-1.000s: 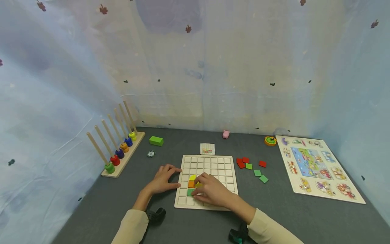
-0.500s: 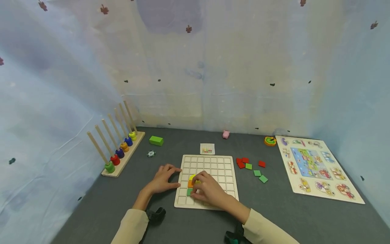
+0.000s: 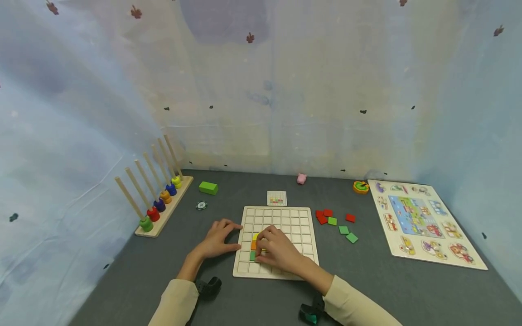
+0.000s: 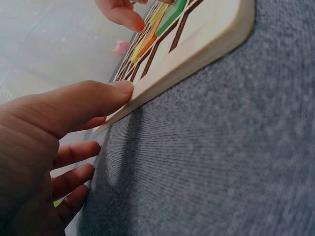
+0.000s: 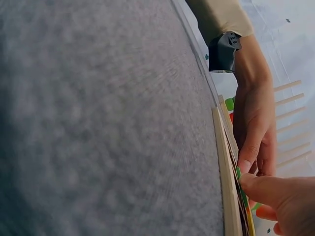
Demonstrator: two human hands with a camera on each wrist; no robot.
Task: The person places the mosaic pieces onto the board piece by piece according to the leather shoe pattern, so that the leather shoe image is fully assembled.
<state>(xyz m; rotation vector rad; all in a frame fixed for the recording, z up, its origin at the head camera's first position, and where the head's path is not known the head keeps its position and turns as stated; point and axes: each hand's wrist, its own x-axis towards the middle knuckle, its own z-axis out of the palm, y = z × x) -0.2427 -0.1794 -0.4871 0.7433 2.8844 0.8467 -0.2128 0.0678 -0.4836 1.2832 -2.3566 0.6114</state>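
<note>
under right hand (image 3: 279, 251), yellow tile (image 4: 158, 13): left wrist view clearest

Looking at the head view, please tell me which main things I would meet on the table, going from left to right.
Wooden peg stand with coloured rings → left hand → square grid board → loose red and green tiles → picture puzzle board.
</note>
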